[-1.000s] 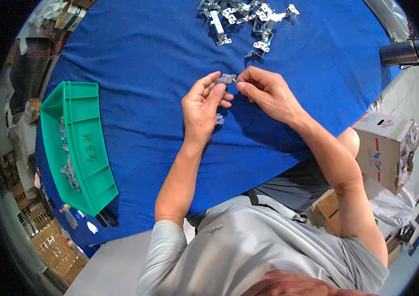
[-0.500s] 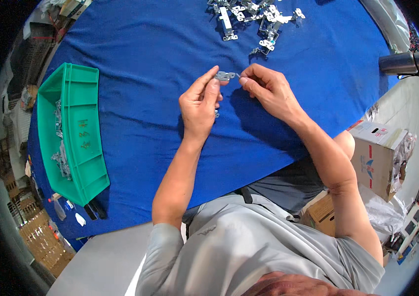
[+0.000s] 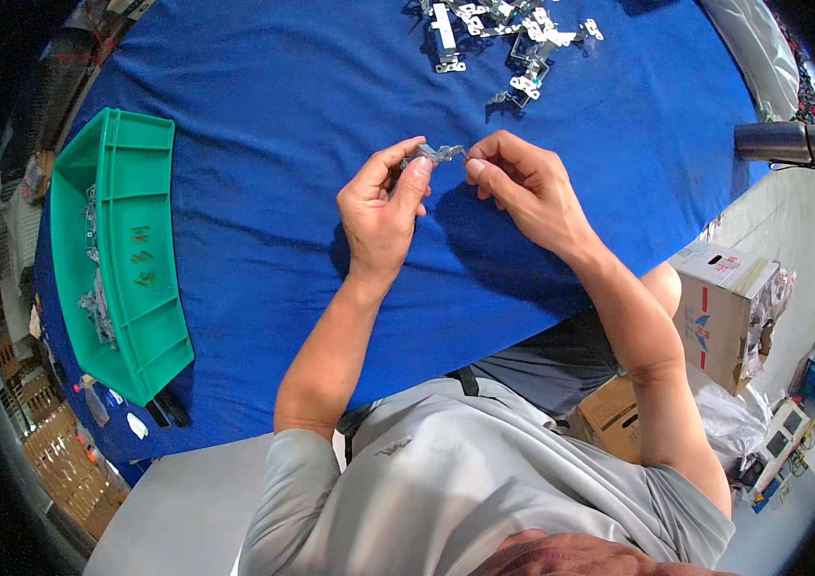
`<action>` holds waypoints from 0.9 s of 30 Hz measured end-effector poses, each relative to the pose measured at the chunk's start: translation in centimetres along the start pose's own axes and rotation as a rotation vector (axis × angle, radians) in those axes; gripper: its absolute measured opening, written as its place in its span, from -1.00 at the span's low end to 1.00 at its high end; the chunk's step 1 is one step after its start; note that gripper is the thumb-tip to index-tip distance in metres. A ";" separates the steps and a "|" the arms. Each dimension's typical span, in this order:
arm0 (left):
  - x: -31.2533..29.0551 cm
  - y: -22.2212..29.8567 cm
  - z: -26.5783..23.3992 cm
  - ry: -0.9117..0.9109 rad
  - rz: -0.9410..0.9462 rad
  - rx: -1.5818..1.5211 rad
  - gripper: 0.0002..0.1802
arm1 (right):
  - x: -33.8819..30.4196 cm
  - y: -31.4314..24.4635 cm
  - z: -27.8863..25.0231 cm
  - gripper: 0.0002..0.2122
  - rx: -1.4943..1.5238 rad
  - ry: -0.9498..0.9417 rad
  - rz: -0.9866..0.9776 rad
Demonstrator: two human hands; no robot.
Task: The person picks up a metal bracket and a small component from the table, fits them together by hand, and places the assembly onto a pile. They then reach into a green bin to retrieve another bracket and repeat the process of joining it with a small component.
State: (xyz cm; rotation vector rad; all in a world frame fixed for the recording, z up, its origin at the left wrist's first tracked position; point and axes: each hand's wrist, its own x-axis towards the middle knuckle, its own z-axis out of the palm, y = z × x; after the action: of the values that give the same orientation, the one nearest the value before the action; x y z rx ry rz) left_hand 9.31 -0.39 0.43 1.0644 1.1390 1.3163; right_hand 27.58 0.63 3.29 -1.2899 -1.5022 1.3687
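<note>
Above the blue cloth, my left hand grips a small silver metal bracket between thumb and fingers. The bracket's bumpy free end points right, toward my other hand. My right hand has thumb and forefinger pinched together beside that end. A tiny thin sliver shows at those fingertips, too small to name. I cannot tell whether it is part of the bracket or a separate bit. The rest of the bracket is hidden by my left fingers.
A pile of similar metal brackets lies at the far side of the blue cloth. At the left stands a green plastic bin with metal parts inside. A dark metallic cylinder is at the right edge, above a cardboard box.
The bracket has turned in my left hand and now shows more of its edge. My right fingers remain pinched close to its end. The whole view has shifted slightly.
</note>
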 end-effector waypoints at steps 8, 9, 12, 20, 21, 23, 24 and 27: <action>0.2 0.4 -0.9 -0.068 0.100 0.227 -0.71 | 0.3 0.5 -0.4 -0.86 -0.175 -0.024 -0.053; 0.3 0.4 -0.9 -0.105 0.226 0.328 -0.70 | 0.3 0.4 -0.5 -0.86 -0.218 -0.016 -0.088; 0.4 0.6 -0.8 -0.149 0.345 0.426 -0.66 | 0.5 1.4 -0.7 -0.86 -0.182 -0.042 -0.048; 0.7 0.3 -0.8 -0.202 0.543 0.562 -0.63 | 1.0 1.1 -0.9 -0.80 0.330 -0.116 0.131; 0.6 0.4 -0.8 -0.213 0.543 0.566 -0.63 | 1.1 1.1 -1.0 -0.79 0.339 -0.140 0.136; 0.6 0.4 -0.6 -0.223 0.542 0.568 -0.62 | 1.1 1.5 -1.3 -0.80 0.293 -0.162 0.123; 0.6 0.4 -0.6 -0.232 0.552 0.573 -0.62 | 1.1 1.5 -1.3 -0.81 0.249 -0.186 0.111; 0.5 0.2 -0.5 -0.234 0.535 0.560 -0.65 | 0.9 0.7 -0.8 -0.83 0.141 -0.048 0.152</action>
State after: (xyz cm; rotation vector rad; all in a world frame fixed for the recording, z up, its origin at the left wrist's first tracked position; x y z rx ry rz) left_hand 8.77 0.04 0.51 1.9874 1.1096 1.2426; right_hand 28.29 1.67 2.70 -1.3122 -1.3355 1.5837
